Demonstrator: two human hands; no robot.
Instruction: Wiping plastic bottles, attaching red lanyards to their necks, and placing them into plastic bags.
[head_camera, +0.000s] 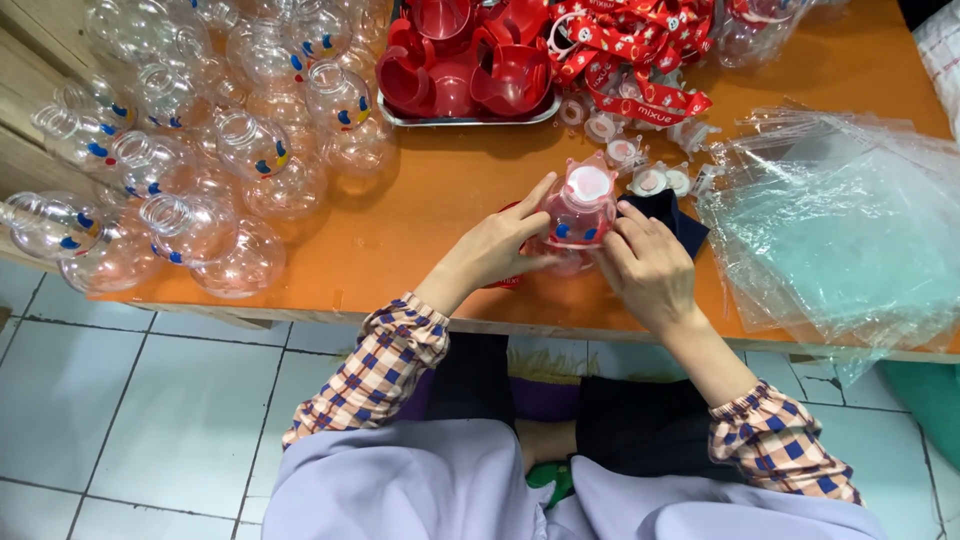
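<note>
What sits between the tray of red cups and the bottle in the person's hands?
Small white caps on the orange table, in the head view.

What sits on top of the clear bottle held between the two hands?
A red cap with a white round centre tops the clear bottle. Its underside is hidden by the left hand and right hand.

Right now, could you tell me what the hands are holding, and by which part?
Both hands hold one clear bottle with a red and white cap: the left hand grips its left side, the right hand its right side, fingers against the body.
</note>
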